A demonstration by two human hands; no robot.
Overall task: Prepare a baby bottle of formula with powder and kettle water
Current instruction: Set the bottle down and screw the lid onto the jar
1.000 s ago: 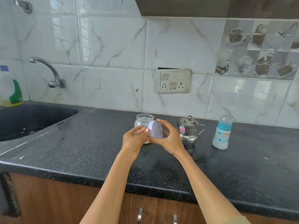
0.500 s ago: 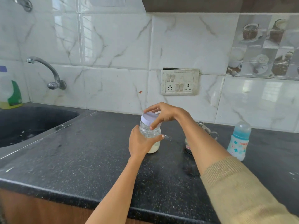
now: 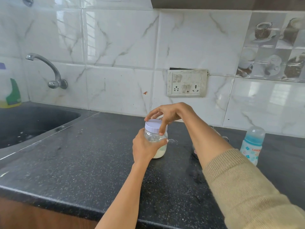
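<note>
A clear jar [image 3: 157, 141] with pale powder at its bottom stands on the black counter [image 3: 82, 159]. My left hand [image 3: 145, 147] grips the jar's body from the near side. My right hand [image 3: 166, 115] comes down from above, its fingers curled round the white lid [image 3: 152, 125] that sits on the jar's mouth. To the right stands the baby bottle [image 3: 252, 144], blue-capped with a printed body. The steel kettle [image 3: 196, 152] is almost wholly hidden behind my right forearm.
A dark sink [image 3: 33, 123] lies at the left with a wall tap [image 3: 49, 70] above it and a detergent bottle [image 3: 9, 93] at its corner. A switch and socket plate [image 3: 187, 83] is on the tiled wall. A small spill of powder [image 3: 173, 141] lies beside the jar.
A second ago both hands held the lid in front of the open jar. Since then my right hand has set the lid on the jar's mouth and my left hand has gripped the jar.
</note>
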